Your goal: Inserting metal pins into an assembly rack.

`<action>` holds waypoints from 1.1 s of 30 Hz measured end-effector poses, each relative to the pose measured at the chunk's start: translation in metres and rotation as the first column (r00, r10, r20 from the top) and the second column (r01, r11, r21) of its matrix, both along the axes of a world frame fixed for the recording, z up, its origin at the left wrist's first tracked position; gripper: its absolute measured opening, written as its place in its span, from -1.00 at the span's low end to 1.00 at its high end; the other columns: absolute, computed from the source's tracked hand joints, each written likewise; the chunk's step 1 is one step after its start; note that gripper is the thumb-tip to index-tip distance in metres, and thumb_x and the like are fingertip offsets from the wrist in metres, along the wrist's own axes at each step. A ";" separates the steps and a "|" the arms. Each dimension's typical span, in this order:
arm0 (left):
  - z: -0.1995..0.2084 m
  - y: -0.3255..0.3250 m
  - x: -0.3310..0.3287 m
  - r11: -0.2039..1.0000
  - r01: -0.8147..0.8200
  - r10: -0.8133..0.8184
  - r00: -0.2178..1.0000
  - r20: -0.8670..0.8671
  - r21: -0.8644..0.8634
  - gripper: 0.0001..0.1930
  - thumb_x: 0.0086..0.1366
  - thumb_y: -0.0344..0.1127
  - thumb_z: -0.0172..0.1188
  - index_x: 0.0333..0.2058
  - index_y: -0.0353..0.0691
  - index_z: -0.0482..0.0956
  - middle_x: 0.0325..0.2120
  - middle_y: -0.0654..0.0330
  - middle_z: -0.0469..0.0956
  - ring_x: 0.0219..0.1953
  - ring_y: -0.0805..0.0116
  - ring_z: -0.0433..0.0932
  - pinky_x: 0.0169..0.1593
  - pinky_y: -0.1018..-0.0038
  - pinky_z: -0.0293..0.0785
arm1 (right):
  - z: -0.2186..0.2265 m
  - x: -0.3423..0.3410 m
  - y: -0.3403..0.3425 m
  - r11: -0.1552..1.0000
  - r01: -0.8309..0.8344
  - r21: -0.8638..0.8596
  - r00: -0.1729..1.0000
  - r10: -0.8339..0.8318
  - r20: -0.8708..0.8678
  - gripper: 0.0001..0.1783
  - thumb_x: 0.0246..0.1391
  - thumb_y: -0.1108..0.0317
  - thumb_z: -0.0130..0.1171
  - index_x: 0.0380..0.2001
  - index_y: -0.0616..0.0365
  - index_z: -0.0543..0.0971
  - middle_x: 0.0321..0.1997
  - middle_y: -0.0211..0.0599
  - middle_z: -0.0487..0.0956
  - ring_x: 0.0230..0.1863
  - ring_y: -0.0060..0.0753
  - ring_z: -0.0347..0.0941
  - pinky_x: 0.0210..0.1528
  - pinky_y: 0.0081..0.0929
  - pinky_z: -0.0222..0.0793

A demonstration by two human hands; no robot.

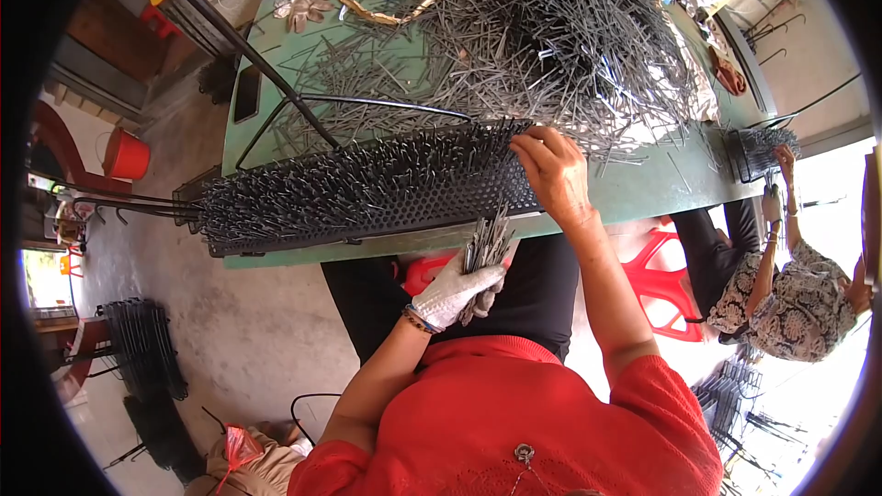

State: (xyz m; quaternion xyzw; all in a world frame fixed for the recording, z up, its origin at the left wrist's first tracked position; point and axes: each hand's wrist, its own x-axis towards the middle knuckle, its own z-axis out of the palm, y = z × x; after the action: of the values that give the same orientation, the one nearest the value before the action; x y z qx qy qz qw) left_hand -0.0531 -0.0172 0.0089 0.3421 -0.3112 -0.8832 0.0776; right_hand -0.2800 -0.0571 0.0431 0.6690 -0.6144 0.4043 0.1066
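Note:
My left hand (457, 296), in a pale work glove, is closed around a bundle of thin dark metal pins (488, 244) in front of my lap. A long black perforated rack (450, 204) lies along the near edge of the green table, with pins standing upright in most of its holes. Toward its right end, a strip of holes facing me is bare. There my bare right hand (555, 173) reaches over the rack, thumb and fingers pinched together. Whatever sits between those fingertips is too small to make out.
A big heap of loose pins (579, 46) covers much of the green table (643, 191). Black rods (234, 37) rise from the rack. Gloves (305, 7) lie at the back. At right, another person (781, 298) works at a similar rack (763, 149). Finished-looking black racks (142, 349) stand lower left.

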 end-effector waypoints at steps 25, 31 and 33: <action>-0.002 0.006 -0.012 0.987 -0.102 0.103 0.995 -0.001 0.126 -0.81 0.39 -0.22 0.10 -0.19 -0.21 0.51 -0.50 0.33 0.55 -0.60 0.55 0.50 -0.59 0.59 0.39 | 0.012 -0.020 0.012 0.980 0.155 0.126 0.784 -0.199 0.588 -0.82 0.19 0.36 0.24 -0.27 0.28 0.65 -0.47 -0.42 0.61 -0.59 -0.71 0.32 -0.51 -0.66 0.26; -0.005 0.004 -0.010 0.989 -0.090 0.096 0.995 -0.039 0.119 -0.80 0.42 -0.20 0.06 -0.14 -0.19 0.50 -0.45 0.31 0.58 -0.59 0.57 0.52 -0.60 0.62 0.40 | 0.008 -0.013 0.008 0.990 0.137 0.026 0.897 -0.136 0.420 -0.88 0.13 0.44 0.27 -0.28 0.26 0.65 -0.48 -0.34 0.59 -0.57 -0.65 0.37 -0.49 -0.64 0.28; -0.003 0.005 -0.010 0.993 -0.087 0.089 0.996 -0.029 0.082 -0.80 0.42 -0.20 0.06 -0.15 -0.18 0.50 -0.46 0.32 0.57 -0.59 0.58 0.52 -0.60 0.62 0.40 | 0.007 -0.010 0.009 0.991 0.135 0.015 0.889 -0.128 0.440 -0.88 0.11 0.46 0.28 -0.28 0.26 0.65 -0.46 -0.29 0.61 -0.54 -0.59 0.43 -0.46 -0.61 0.34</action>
State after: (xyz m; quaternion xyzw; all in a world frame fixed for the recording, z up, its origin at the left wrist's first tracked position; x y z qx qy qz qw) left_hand -0.0635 -0.0125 0.0059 0.3441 -0.2587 -0.8961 0.1077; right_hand -0.2898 -0.0485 0.0501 0.5165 -0.6631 0.5417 -0.0023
